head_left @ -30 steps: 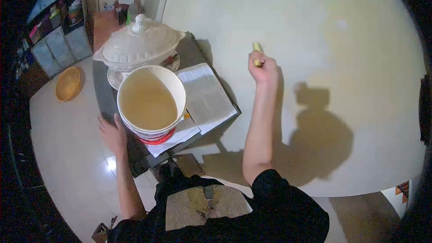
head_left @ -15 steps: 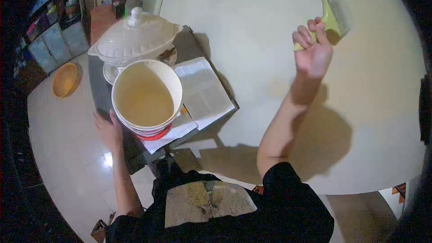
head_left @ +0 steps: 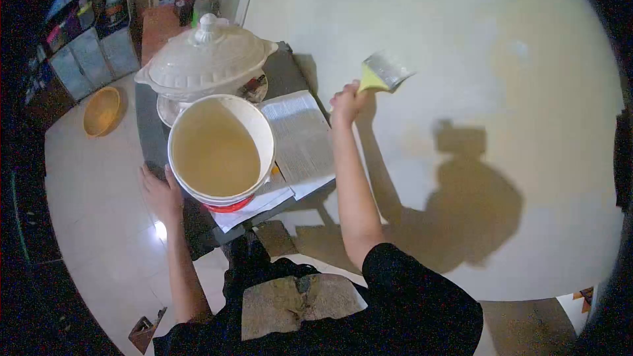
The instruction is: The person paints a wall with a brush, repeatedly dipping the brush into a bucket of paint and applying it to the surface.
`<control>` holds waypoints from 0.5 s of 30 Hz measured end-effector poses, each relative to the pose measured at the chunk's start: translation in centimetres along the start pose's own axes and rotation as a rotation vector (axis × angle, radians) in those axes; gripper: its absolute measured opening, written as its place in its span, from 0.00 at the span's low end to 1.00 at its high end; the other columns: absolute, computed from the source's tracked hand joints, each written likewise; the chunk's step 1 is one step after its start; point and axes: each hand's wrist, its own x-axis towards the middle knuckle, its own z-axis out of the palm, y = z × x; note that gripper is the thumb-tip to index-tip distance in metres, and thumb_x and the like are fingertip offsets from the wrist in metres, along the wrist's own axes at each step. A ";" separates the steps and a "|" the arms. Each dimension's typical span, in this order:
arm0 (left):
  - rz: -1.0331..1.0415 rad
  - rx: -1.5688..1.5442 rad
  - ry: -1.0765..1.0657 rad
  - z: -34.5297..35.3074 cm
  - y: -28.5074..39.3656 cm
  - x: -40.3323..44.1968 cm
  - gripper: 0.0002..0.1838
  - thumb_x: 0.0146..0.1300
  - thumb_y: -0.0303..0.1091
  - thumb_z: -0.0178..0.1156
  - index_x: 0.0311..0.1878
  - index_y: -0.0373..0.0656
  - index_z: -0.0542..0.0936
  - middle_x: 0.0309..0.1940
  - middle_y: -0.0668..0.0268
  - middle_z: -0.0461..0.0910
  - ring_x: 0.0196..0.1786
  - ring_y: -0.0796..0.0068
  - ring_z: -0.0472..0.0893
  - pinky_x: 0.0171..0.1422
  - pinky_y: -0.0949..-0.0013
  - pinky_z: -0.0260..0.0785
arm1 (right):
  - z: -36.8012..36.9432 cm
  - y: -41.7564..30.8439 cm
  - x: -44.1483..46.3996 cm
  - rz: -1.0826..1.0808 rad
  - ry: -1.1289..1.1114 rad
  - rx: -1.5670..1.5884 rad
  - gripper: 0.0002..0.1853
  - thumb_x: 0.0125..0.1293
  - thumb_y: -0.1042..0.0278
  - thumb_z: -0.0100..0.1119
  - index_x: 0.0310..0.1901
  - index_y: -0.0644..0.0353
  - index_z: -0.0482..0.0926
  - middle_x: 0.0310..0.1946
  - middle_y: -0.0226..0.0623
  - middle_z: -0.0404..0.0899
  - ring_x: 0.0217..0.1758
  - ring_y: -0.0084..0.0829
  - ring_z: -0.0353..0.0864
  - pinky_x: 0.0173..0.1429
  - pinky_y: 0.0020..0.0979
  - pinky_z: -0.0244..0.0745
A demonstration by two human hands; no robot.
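My right hand [head_left: 349,102] is closed round the yellow-green handle of a wide brush [head_left: 384,74], whose bristle end points up and right in front of a pale wall [head_left: 422,0]. Beside the dark table's left edge rests my left hand [head_left: 161,192], its fingers apart and nothing in it. Between the hands stands a white bucket [head_left: 262,133] with cloudy yellowish liquid [head_left: 216,148] inside. Printed paper sheets [head_left: 300,138] lie beside and under the bucket. Behind it is a white lidded tureen [head_left: 208,59].
The dark table [head_left: 290,69] stands against the wall. On the tiled floor at left sits an orange-yellow bowl [head_left: 102,112]. Shelves with several items [head_left: 86,16] are at the upper left. Shadows of my head and arm fall on the wall.
My right hand swung up to the right with the brush, then came back left and lower, nearer the papers. My left hand has stayed by the table edge.
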 end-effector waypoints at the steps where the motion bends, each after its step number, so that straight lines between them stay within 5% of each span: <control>1: 0.012 0.027 0.008 0.1 -0.1 0.0 0.34 0.66 0.52 0.48 0.64 0.32 0.60 0.64 0.44 0.61 0.66 0.47 0.61 0.69 0.54 0.54 | -1.7 4.5 1.8 -0.052 0.041 -0.131 0.05 0.68 0.67 0.44 0.33 0.53 0.63 0.19 0.26 0.62 0.12 0.19 0.59 0.13 0.23 0.54; 4: 0.003 0.020 -0.006 -0.1 0.2 0.3 0.34 0.66 0.52 0.48 0.65 0.33 0.60 0.64 0.45 0.61 0.67 0.48 0.61 0.69 0.53 0.55 | -1.5 6.9 -0.3 -0.097 0.076 -0.217 0.08 0.69 0.67 0.43 0.31 0.54 0.62 0.17 0.26 0.61 0.11 0.19 0.59 0.12 0.24 0.55; 5: -0.054 -0.005 -0.035 -0.3 0.4 0.1 0.34 0.66 0.52 0.48 0.65 0.34 0.60 0.64 0.45 0.62 0.66 0.48 0.62 0.69 0.53 0.55 | -1.5 7.1 -0.6 -0.014 0.085 -0.257 0.08 0.67 0.68 0.45 0.39 0.64 0.65 0.28 0.37 0.68 0.27 0.32 0.67 0.31 0.33 0.62; 7: -0.031 0.006 -0.027 -0.3 0.0 0.1 0.34 0.66 0.52 0.48 0.65 0.34 0.60 0.64 0.45 0.62 0.66 0.48 0.62 0.69 0.54 0.55 | -1.8 8.2 -0.5 0.065 0.094 -0.296 0.16 0.64 0.70 0.46 0.47 0.75 0.67 0.40 0.48 0.76 0.44 0.45 0.74 0.51 0.42 0.69; 9: 0.000 0.021 -0.039 -0.2 0.1 0.0 0.34 0.66 0.52 0.48 0.66 0.34 0.59 0.64 0.45 0.61 0.66 0.48 0.62 0.69 0.54 0.55 | -2.8 9.8 0.1 0.072 0.026 -0.455 0.19 0.64 0.68 0.46 0.50 0.76 0.65 0.44 0.54 0.75 0.48 0.49 0.73 0.54 0.45 0.66; 12: -0.050 0.022 -0.032 0.1 -0.1 0.0 0.35 0.66 0.52 0.48 0.66 0.34 0.59 0.65 0.45 0.60 0.66 0.48 0.62 0.68 0.54 0.56 | -3.0 13.1 0.5 -0.089 0.166 -0.387 0.11 0.69 0.61 0.46 0.34 0.59 0.63 0.16 0.32 0.64 0.10 0.24 0.63 0.12 0.27 0.58; 15: 0.011 0.036 -0.002 0.4 -0.6 0.1 0.35 0.66 0.52 0.49 0.65 0.33 0.59 0.65 0.45 0.59 0.66 0.48 0.62 0.68 0.54 0.56 | -3.5 14.7 1.0 -0.179 0.198 -0.501 0.11 0.68 0.61 0.47 0.35 0.61 0.64 0.17 0.34 0.66 0.10 0.26 0.64 0.12 0.28 0.59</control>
